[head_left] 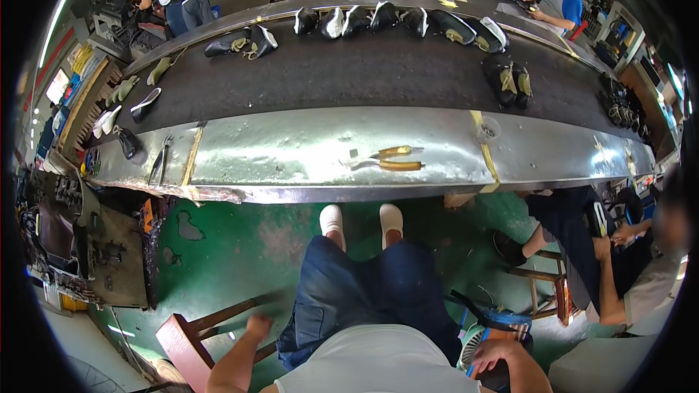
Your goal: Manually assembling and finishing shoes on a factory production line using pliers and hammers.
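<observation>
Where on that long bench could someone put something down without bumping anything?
The metal ledge is bare between the tool at its left and the yellow-handled pliers, and again right of the yellow tape strip. The dark belt is open mid-way; shoes crowd its far edge.

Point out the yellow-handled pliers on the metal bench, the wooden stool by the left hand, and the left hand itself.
Yellow-handled pliers (389, 159): head view, on the handles.
Wooden stool (186, 338): head view, on the seat's top.
Left hand (258, 325): head view, on the back of the hand.
</observation>
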{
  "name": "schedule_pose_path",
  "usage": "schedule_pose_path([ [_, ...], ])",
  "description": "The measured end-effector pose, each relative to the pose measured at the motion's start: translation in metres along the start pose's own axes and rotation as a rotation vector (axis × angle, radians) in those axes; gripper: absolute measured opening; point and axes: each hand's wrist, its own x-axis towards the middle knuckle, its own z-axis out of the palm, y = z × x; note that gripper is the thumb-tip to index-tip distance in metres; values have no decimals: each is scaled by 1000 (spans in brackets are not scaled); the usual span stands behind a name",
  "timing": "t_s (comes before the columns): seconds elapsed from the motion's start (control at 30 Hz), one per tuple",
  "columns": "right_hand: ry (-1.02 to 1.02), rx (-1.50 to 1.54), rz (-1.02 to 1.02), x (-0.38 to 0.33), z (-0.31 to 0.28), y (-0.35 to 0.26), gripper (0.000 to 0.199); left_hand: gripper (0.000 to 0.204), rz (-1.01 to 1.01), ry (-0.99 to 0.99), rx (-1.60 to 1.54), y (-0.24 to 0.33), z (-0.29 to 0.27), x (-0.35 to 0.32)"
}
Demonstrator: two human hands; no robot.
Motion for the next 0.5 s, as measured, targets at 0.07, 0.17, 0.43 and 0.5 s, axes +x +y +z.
schedule_pose_path([
  [0.07,432,-807,61,-44,-38,-104,26,29,-49,296,-539,49,-54,-22],
  [0.17,941,-784,-528,-106,-77,-197,21,28,223,406,-740,119,-94,-7],
  [0.43,1281,-681,-1274,-176,-156,-433,15,21,863,708,-682,316,-197,-76],
  [0.5,1278,-639,-1335,-177,-187,-497,16,28,1158,1000,-280,342,-224,-73],
])
